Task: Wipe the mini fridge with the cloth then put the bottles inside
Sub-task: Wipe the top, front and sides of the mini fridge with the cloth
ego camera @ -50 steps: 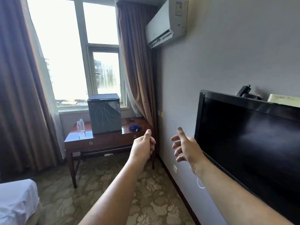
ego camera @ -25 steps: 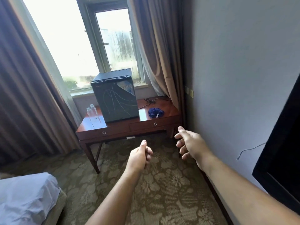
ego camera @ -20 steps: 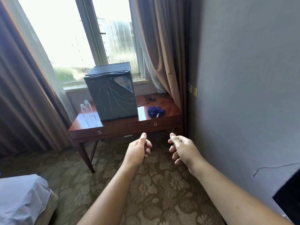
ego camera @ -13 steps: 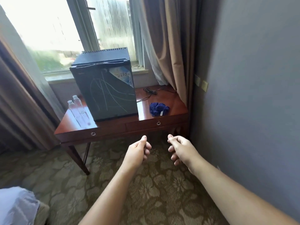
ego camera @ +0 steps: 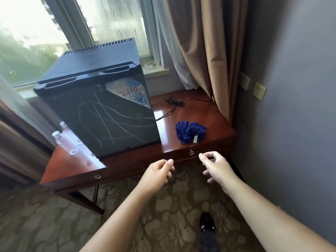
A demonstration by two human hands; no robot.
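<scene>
While left hand [ego camera: 156,176] and right hand [ego camera: 216,170] are hovering empty, fingers [ego camera: 201,156] loosely curled, cloth [ego camera: 190,131] is waiting.
Right is sitting nearer; scoop whole bundle.

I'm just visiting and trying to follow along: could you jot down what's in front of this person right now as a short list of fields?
Mini fridge: on the desk, door closed, pale scribbles on front
Cloth: blue, crumpled, on the desk right of the fridge
Bottles: two, clear, standing left of the fridge
Left grip: loosely curled, empty
Right grip: loosely curled, empty
Stage: nothing picked up yet
</scene>
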